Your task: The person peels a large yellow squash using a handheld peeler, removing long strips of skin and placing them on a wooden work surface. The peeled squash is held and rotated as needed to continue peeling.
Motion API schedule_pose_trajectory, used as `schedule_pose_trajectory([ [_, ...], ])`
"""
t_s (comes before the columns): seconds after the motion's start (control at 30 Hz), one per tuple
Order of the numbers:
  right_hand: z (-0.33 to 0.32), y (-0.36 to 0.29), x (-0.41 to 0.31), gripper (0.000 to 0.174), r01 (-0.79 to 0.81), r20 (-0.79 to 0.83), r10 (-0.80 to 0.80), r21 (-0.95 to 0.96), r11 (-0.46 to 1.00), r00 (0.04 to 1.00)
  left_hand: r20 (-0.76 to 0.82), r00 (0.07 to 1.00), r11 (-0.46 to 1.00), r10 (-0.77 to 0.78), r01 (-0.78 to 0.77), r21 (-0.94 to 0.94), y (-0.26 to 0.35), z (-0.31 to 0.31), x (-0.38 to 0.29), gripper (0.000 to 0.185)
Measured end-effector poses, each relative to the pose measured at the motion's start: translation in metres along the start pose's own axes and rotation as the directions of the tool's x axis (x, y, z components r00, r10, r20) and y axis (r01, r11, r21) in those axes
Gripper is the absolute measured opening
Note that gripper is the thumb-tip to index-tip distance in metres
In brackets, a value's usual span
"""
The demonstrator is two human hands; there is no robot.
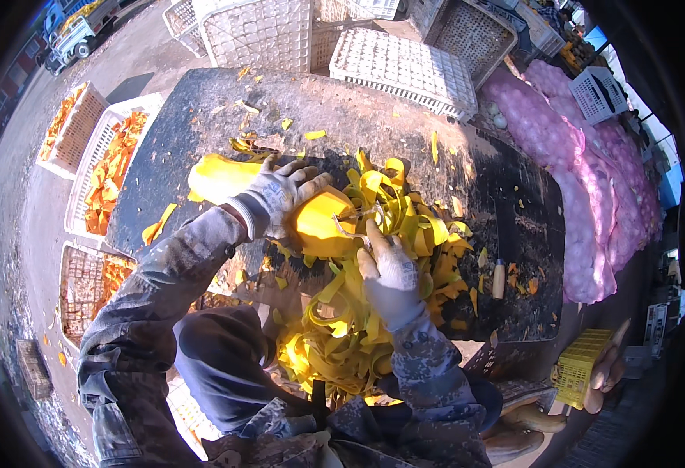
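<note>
A long peeled squash (pixel 325 228) with bright yellow-orange flesh lies across the dark, worn board (pixel 313 99). My left hand (pixel 278 193), in a pale knit work glove, presses over its middle with the fingers spread around it. In my gloved right hand (pixel 392 275) is a peeler (pixel 345 227), its metal frame against the squash's near right end; part of the tool is hidden by the fingers. Long curled squash peels (pixel 424 228) are heaped beside that end. More peels (pixel 336 351) hang over the near edge between my legs.
A wooden-handled knife (pixel 498 281) lies on the board's right. Crates of orange pieces (pixel 111 169) stand at left. White plastic crates (pixel 404 67) rise beyond the board. Pink mesh sacks (pixel 582 169) line the right side. Unpeeled squashes (pixel 518 439) and a yellow crate (pixel 582 368) sit lower right.
</note>
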State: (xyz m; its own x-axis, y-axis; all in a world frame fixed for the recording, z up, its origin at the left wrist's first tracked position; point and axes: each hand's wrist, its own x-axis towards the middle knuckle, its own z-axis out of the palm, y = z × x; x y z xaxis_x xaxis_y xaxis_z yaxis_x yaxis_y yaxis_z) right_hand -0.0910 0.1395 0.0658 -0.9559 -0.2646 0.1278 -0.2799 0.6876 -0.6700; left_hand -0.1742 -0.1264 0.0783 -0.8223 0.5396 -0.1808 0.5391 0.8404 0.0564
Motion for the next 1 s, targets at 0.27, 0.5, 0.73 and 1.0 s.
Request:
schedule_pose_trajectory([
  [0.27,0.007,-0.007,0.020,0.051,0.148,0.110,-0.124,-0.253,0.956,0.986,-0.188,0.982,0.999,0.008,-0.015,-0.039,-0.018,0.011,-0.002,0.129],
  [0.5,0.002,0.030,-0.015,0.045,-0.022,0.047,0.024,-0.033,0.999,0.999,-0.069,0.998,0.992,-0.008,-0.001,-0.128,-0.028,-0.003,0.020,0.121],
  [0.73,-0.015,0.029,0.014,0.042,0.012,-0.059,-0.007,0.089,0.996,0.998,0.001,0.997,0.985,-0.078,0.078,-0.153,-0.025,-0.012,0.027,0.119],
  [1.0,-0.007,0.021,0.000,0.041,0.042,-0.022,-0.042,0.006,0.999,0.999,0.026,0.992,0.970,-0.121,0.123,-0.210,-0.026,-0.014,0.030,0.118],
])
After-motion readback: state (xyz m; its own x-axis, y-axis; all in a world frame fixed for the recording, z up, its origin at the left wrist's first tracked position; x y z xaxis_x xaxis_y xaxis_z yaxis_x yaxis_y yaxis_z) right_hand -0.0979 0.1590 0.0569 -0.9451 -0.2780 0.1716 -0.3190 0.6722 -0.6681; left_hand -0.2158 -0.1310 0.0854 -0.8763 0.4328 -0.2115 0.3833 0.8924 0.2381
